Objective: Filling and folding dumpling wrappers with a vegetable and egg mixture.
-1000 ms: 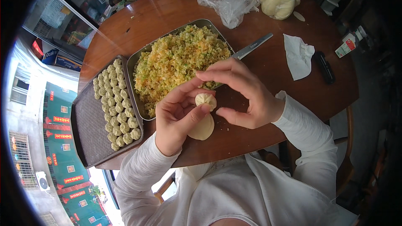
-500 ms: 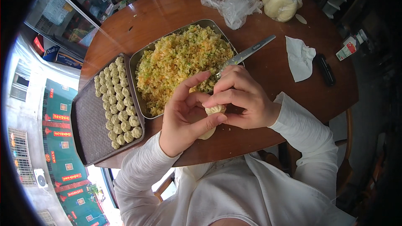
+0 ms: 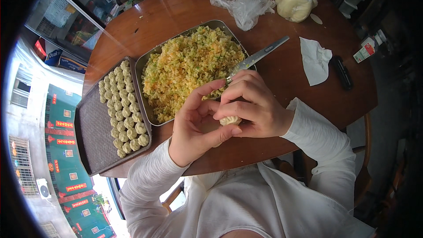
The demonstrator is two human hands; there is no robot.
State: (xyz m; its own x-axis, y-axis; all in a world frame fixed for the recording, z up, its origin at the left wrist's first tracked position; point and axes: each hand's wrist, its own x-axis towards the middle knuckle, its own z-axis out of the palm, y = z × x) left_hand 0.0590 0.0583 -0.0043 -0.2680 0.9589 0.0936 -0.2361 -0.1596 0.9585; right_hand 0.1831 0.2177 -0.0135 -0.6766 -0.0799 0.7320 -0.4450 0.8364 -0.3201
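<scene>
Left hand (image 3: 194, 125) and right hand (image 3: 251, 103) pinch a dumpling (image 3: 230, 120) beside the filling tray (image 3: 145, 68).

Two hands, left (image 3: 194, 125) and right (image 3: 253, 105), share one dumpling (image 3: 230, 120). The bench (image 3: 176, 13) carries two trays: one mesh tray (image 3: 94, 136) with roughly thirty-five dumplings in rows (image 3: 123, 108), too small to count surely, and one filling tray (image 3: 194, 61). One knife (image 3: 257, 56), two plastic bags (image 3: 242, 2), one napkin (image 3: 315, 59).

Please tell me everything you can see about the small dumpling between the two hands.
The dumpling is small, round and pale, made of soft-looking dough with pleats gathered on top. It looks almost closed. It sits above the table edge, cupped by the left hand, while the right hand pinches it from above. Most of it is hidden by fingers.
</scene>
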